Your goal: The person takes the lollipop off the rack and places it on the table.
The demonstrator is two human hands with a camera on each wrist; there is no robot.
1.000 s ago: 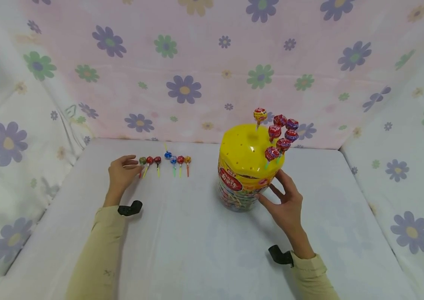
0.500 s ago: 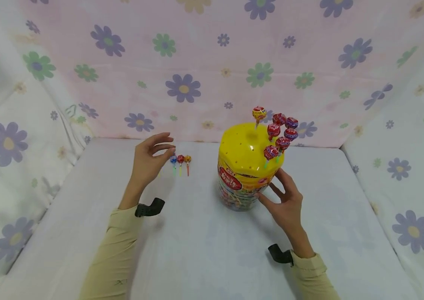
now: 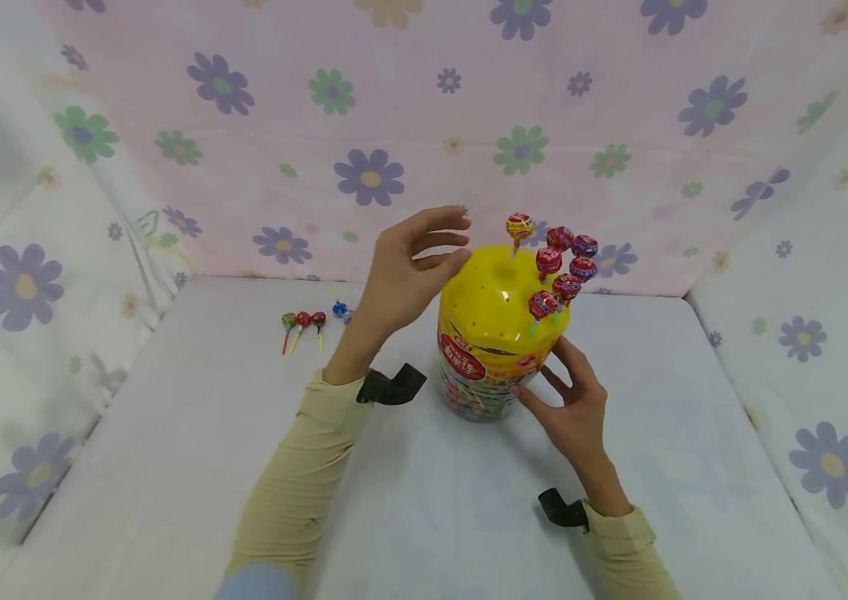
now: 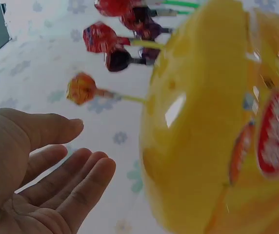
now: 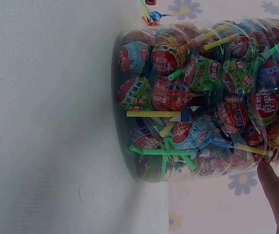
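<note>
While the right hand [image 3: 577, 408] grips the side of the jar [image 3: 472, 396], its thumb and fingers set apart against the wall, the left hand [image 3: 412, 271] hovers beside the lid [image 3: 479, 292], its fingers loosely bent, apart and holding nothing. The jar stands upright on the white worktop [image 3: 168, 467], right of the middle in the head view. Its body is clear and glossy, packed with wrapped lollipops [image 5: 171, 92] in red, blue, green and yellow, their yellow and green sticks lying at all angles inside. Higher up, the jar turns bright yellow, with a red oval label [image 3: 463, 357] bearing white lettering. The lid is a shiny, solid yellow with an angular outline, dotted with small holes and catching a white highlight. Seven lollipops [image 3: 566, 287] stand up from it by their sticks: six red or purple ones bunched toward the right, and one yellow-and-red one apart from them near the back. To the left, loose lollipops [image 3: 304, 319] lie on the worktop: a green, a red and a dark red one in a row, with blue ones near the left forearm, which partly hides them.
</note>
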